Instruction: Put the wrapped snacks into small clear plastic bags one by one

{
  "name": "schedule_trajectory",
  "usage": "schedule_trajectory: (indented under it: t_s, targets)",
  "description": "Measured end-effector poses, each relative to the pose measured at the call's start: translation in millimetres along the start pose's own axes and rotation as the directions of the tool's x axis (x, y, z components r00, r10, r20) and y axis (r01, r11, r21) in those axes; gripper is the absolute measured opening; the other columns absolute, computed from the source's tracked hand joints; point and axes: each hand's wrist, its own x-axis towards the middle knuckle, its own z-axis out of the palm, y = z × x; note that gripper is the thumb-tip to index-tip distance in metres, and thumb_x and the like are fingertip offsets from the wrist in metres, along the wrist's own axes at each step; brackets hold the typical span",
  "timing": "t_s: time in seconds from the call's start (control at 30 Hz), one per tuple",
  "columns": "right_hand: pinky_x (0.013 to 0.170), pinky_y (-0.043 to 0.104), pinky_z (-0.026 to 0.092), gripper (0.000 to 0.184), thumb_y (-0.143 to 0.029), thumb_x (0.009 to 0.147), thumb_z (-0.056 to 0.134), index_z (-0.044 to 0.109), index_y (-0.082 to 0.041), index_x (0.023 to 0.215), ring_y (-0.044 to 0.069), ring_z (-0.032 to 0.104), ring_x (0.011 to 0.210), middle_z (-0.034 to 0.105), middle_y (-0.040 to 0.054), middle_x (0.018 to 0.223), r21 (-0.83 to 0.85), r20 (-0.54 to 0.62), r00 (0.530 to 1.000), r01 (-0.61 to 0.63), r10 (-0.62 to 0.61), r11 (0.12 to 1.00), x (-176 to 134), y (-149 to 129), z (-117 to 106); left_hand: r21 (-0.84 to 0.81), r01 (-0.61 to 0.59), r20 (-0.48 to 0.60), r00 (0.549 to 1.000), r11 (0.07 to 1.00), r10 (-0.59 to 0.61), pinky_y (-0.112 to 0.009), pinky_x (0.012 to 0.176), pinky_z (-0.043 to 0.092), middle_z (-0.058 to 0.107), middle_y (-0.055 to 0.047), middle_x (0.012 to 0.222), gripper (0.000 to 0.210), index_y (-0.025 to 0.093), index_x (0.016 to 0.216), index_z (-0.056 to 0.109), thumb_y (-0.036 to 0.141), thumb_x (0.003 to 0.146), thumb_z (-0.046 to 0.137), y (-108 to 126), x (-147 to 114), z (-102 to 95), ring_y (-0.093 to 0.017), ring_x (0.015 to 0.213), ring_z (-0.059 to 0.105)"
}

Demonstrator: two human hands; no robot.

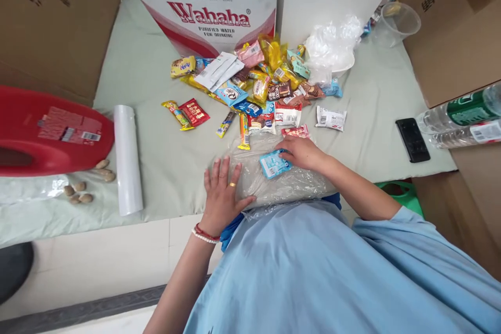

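A sheet of clear plastic film (258, 188) lies spread at the table's front edge, against my body. On it rests a small light-blue snack packet (270, 165). My right hand (301, 154) has its fingers closed on the right end of this packet. My left hand (223, 193) lies flat with fingers spread at the left edge of the film, holding nothing. Just beyond the film is a pile of wrapped snacks (260, 88), with a yellow stick packet (243, 131) and a red-and-white packet (287, 114) at its near side.
A roll of plastic film (128, 162) and a red jug (58, 133) stand to the left, near several brown nuts (80, 187). Behind the snacks is a Wahaha carton (211, 10). At right lie a black phone (413, 140) and plastic bottles (465, 109).
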Motion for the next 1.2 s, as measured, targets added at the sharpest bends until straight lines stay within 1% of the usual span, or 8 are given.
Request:
schedule_trajectory:
  t_s: [0.13,0.27,0.37,0.5,0.6,0.67,0.83,1.2]
  targets:
    - [0.090,0.033,0.050,0.037,-0.025,0.098,0.064,0.067,-0.019,0.135,0.027,0.064,0.120,0.063,0.0130,0.139,0.033,-0.072,0.997,0.019,-0.017,0.999,-9,3,-1,-0.010,-0.126,-0.059,0.990,0.992,0.125,-0.067,0.132,0.006,0.040,-0.005,0.169,0.075,0.036,0.164,0.033,0.017,0.095,0.056,9,-13,-11.4,-0.032,0.163,0.018]
    - [0.093,0.035,0.052,0.030,-0.017,0.103,0.050,0.071,-0.018,0.124,0.024,0.066,0.111,0.070,0.0125,0.121,0.076,-0.185,0.962,0.219,-0.202,0.973,-44,24,5,-0.159,-0.330,0.068,0.936,0.930,0.344,-0.059,0.134,0.015,0.060,-0.006,0.154,0.081,0.029,0.156,0.045,-0.004,0.082,0.040,7,-22,-13.7,-0.021,0.152,0.045]
    - [0.087,0.034,0.054,0.031,-0.013,0.101,0.046,0.073,-0.019,0.115,0.022,0.067,0.099,0.073,0.0104,0.103,0.086,-0.203,0.932,0.323,-0.301,0.942,-81,47,16,-0.215,-0.332,0.126,0.923,0.919,0.363,-0.058,0.133,0.021,0.060,-0.011,0.154,0.075,0.022,0.152,0.047,-0.002,0.081,0.042,3,-27,-9.5,-0.021,0.151,0.047]
    - [0.084,0.034,0.056,0.032,-0.011,0.100,0.045,0.073,-0.019,0.112,0.022,0.067,0.097,0.074,0.0095,0.101,0.099,-0.275,0.927,0.291,-0.255,0.952,-106,62,32,-0.166,-0.314,0.075,0.941,0.935,0.330,-0.059,0.131,0.025,0.057,-0.011,0.156,0.053,0.025,0.146,0.056,0.014,0.094,0.052,-1,-33,-1.0,-0.026,0.156,0.040]
    - [0.088,0.036,0.055,0.029,-0.016,0.102,0.048,0.073,-0.020,0.117,0.023,0.066,0.100,0.073,0.0102,0.105,0.069,-0.300,0.926,0.261,-0.229,0.963,-92,47,33,-0.106,-0.271,0.063,0.958,0.957,0.279,-0.064,0.129,0.025,0.053,-0.011,0.160,0.045,0.029,0.142,0.062,0.022,0.099,0.053,-4,-34,3.4,-0.030,0.157,0.036]
    - [0.087,0.036,0.055,0.027,-0.022,0.102,0.056,0.071,-0.021,0.125,0.024,0.065,0.105,0.071,0.0111,0.111,0.030,-0.231,0.947,0.239,-0.226,0.971,-74,31,30,-0.080,-0.255,0.082,0.962,0.964,0.262,-0.066,0.128,0.025,0.050,-0.011,0.162,0.047,0.031,0.143,0.063,0.022,0.099,0.050,-5,-34,4.3,-0.032,0.158,0.036]
    - [0.076,0.031,0.053,0.050,-0.035,0.099,0.066,0.056,-0.024,0.147,0.026,0.068,0.106,0.067,0.0128,0.127,-0.110,-0.026,0.992,0.118,-0.121,0.987,-43,-2,30,-0.052,-0.267,0.085,0.959,0.962,0.270,-0.065,0.128,0.027,0.049,-0.011,0.163,0.050,0.031,0.147,0.060,0.020,0.100,0.047,-6,-37,5.1,-0.030,0.156,0.038]
    - [0.082,0.034,0.053,0.040,-0.037,0.105,0.059,0.061,-0.019,0.140,0.026,0.070,0.105,0.072,0.0127,0.118,-0.124,-0.033,0.989,0.136,-0.141,0.983,-35,-24,43,-0.055,-0.247,0.035,0.968,0.967,0.249,-0.061,0.131,0.021,0.047,-0.011,0.165,0.047,0.031,0.149,0.056,0.023,0.103,0.050,0,-40,10.3,-0.028,0.153,0.043]
